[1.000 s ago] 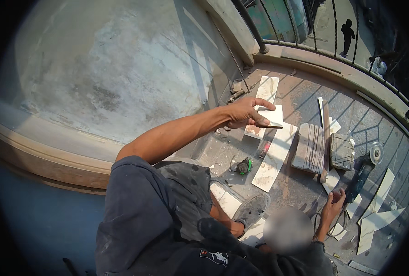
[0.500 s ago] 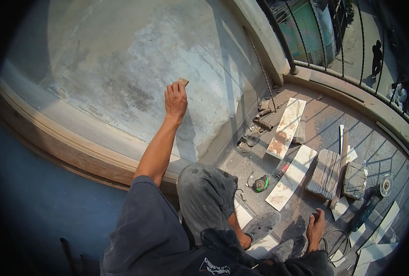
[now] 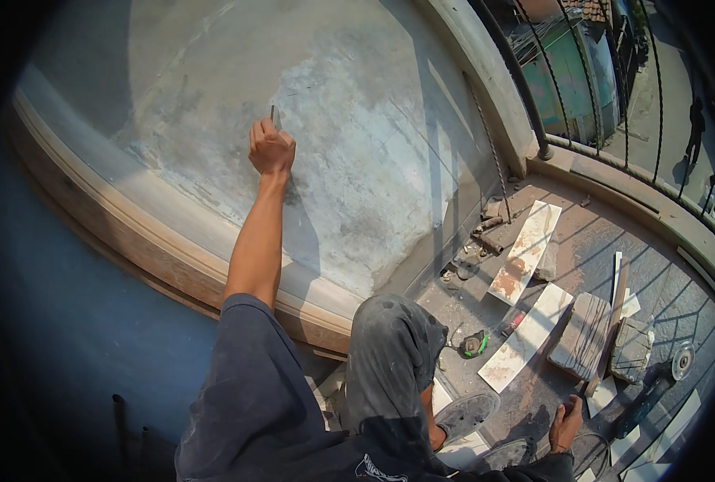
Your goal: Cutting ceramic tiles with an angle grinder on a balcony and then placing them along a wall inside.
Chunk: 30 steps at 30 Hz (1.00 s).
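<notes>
My left hand [image 3: 272, 149] is closed around a small flat brownish piece [image 3: 274, 116], seen nearly edge-on at the fingertips. Whether it is wood, tile or something else I cannot make out. It is at the grey plastered surface [image 3: 349, 161], which has pale, rough patches and a few scratch lines; contact is hard to judge. Low on the right, my right hand [image 3: 565, 423] hangs beside my shoe with its fingers loosely bent and apart, nothing visible in it. An angle grinder [image 3: 647, 399] lies on the floor to its right.
White tile strips [image 3: 528, 336], a green-and-black tape measure [image 3: 474, 345] and concrete blocks [image 3: 580, 336] lie on the dusty floor. Rubble [image 3: 486, 233] lines the plastered surface's foot. A brown ledge [image 3: 148, 249] runs along its near side. A metal railing [image 3: 594, 88] bounds the far right.
My left hand has moved left and farther up the plastered surface, and the flat piece has turned edge-on. The whole view has shifted. My right hand remains low beside my shoe.
</notes>
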Tool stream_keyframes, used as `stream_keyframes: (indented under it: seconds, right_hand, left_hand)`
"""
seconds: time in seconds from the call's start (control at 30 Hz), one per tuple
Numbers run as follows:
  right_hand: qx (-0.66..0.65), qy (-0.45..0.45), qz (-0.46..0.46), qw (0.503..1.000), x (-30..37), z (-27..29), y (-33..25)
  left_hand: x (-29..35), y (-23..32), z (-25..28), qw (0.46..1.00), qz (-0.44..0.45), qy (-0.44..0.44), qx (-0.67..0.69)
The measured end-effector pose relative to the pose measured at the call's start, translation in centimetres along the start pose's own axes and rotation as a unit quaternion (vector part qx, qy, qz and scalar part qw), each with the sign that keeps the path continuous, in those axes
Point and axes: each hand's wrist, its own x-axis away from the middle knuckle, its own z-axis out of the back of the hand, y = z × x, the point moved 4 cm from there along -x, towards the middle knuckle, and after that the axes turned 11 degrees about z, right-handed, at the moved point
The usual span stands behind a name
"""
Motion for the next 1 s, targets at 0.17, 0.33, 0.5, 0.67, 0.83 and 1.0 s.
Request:
stream_keyframes:
  seconds: [0.17,0.33,0.5,0.67,0.83,1.0]
  right_hand:
    - [-0.011,0.001,0.012,1.000,-2.0,-0.5,-2.3]
    - [-0.028,-0.024,0.003,0.999,-2.4,-1.2,-2.6]
    - [-0.044,-0.028,-0.012,0.999,-1.6,-1.2,-1.5]
    - [-0.049,-0.015,-0.056,0.997,0.5,1.7,-2.2]
    - [0.020,0.033,-0.128,0.991,3.7,9.7,-5.2]
    - [-0.229,0.012,-0.227,0.946,8.3,17.6,-11.9]
  left_hand:
    - [-2.2,-0.7,0.2,0.995,-0.030,0.030,-0.086]
    - [-2.3,-0.6,0.4,0.992,-0.033,0.022,-0.117]
    - [2.2,-1.6,1.0,0.988,0.008,-0.032,-0.154]
    - [11.1,-2.3,0.7,0.971,0.091,-0.171,-0.140]
    - [12.5,0.3,1.1,0.786,0.422,-0.386,0.236]
    - [10.5,7.0,4.9,0.213,0.717,-0.468,0.471]
